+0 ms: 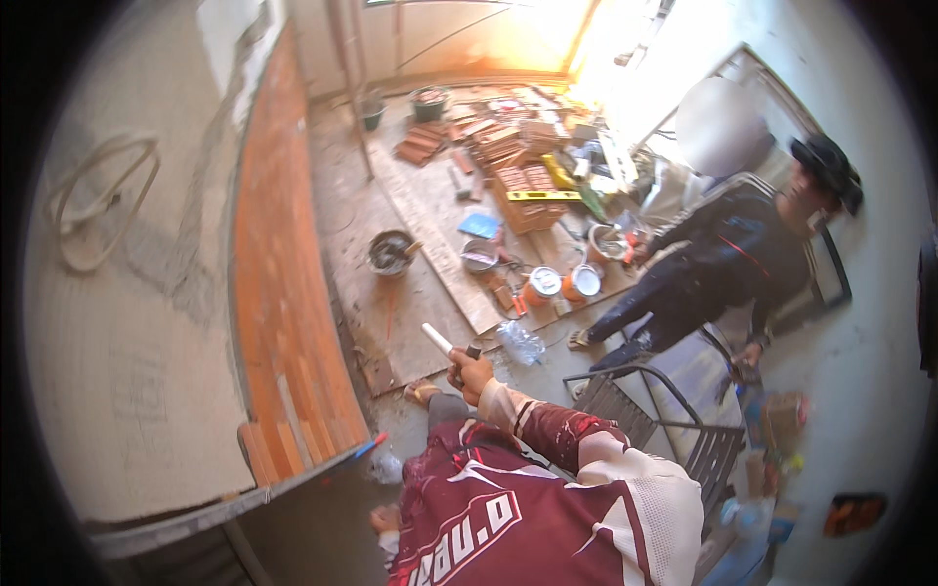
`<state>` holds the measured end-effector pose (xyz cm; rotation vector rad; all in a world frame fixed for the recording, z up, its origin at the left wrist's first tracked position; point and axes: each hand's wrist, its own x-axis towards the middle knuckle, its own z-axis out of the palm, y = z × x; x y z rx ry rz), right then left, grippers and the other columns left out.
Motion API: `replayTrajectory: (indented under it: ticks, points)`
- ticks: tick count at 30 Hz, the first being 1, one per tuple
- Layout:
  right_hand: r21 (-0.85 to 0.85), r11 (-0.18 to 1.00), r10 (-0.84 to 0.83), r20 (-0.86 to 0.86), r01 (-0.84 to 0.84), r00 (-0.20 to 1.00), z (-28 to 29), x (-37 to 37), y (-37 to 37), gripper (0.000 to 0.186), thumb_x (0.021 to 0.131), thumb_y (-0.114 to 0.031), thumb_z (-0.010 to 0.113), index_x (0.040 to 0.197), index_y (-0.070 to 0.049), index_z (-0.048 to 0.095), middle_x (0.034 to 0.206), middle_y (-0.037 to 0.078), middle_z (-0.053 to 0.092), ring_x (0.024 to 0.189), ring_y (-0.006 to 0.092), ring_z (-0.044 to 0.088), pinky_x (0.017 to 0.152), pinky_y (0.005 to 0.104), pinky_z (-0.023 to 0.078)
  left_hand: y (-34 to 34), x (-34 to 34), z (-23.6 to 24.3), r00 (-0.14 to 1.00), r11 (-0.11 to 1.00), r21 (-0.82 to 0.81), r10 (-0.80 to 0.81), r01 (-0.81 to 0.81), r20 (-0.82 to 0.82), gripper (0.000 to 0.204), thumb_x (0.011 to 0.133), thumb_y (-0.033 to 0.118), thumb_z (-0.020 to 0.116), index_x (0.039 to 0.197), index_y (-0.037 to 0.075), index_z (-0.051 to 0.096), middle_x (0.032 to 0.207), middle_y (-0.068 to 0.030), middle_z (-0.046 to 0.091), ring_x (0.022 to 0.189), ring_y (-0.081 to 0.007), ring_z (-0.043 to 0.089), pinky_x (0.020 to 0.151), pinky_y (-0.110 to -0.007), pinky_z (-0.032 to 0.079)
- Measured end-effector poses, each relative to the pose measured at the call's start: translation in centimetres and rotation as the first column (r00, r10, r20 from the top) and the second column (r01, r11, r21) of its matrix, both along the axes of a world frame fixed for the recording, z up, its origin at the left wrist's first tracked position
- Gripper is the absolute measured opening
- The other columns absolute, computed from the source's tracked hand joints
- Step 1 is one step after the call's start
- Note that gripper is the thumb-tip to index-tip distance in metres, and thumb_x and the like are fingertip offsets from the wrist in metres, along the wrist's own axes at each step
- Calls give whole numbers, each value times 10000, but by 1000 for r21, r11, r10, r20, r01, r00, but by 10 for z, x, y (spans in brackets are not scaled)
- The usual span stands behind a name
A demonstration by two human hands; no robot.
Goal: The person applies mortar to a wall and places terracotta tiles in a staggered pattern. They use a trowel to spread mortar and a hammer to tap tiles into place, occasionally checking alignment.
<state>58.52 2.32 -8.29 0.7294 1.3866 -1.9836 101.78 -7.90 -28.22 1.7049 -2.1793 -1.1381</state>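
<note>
My right hand point(473, 377) is out in front of my maroon and white jersey, its fingers closed round a white rod point(437, 339). A short dark piece sticks up beside the rod at the same hand; I cannot tell whether the two are joined. My left hand point(385, 518) hangs low beside my body, partly covered by the jersey, and its fingers are too small and unclear to read. Near it, a red and blue tool point(371, 445) lies at the edge of the ledge, above a clear plastic bag point(385, 467).
Reddish-brown strips point(283, 254) cover part of the left wall. A mortar bucket point(392, 253), paint buckets point(543, 284), a crumpled bottle point(521, 343), stacked bricks point(528, 181) and a yellow level point(543, 196) stand ahead. A co-worker in black point(723, 254) is right, by a slatted metal chair point(703, 449).
</note>
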Motion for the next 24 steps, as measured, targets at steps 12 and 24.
replayTrajectory:
  ticks: [12,24]
  points:
    - [94,978,-191,68,185,979,-5,59,113,156,839,-113,664,985,-84,617,737,19,534,603,128,538,485,294,482,-33,-20,-32,999,865,499,45,-48,18,190,718,75,719,805,34,555,615,-40,536,470,-164,503,435,-335,432]
    - [-14,998,60,98,-59,993,7,-75,110,226,832,-142,674,1045,-92,622,822,0,544,649,92,512,543,256,460,-53,-171,-40,985,873,476,25,-104,169,146,824,148,651,848,58,539,611,-59,541,439,-177,518,342,-331,387]
